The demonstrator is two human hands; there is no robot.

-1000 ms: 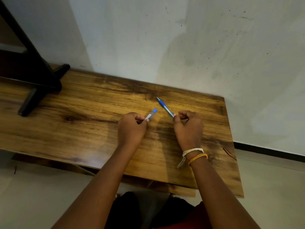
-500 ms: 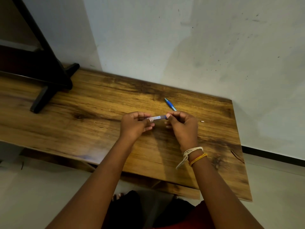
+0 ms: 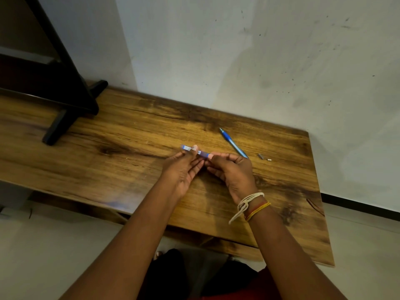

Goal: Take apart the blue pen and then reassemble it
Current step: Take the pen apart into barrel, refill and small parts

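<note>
Both hands pinch the pen barrel (image 3: pixel 194 150): left hand (image 3: pixel 184 169) mid-barrel, right hand (image 3: pixel 231 169) its end; refill (image 3: pixel 232 142) lies on bench (image 3: pixel 129 148)

Wooden table (image 3: pixel 108 169) w/ black stand (image 3: pixel 65 100) at far left, white wall (image 3: pixel 238 61) behind.

A worn wooden table (image 3: pixel 108 169) against a scuffed white wall (image 3: pixel 238 61); pale floor (image 3: pixel 54 245); black stand (image 3: pixel 71 98) at left.
</note>
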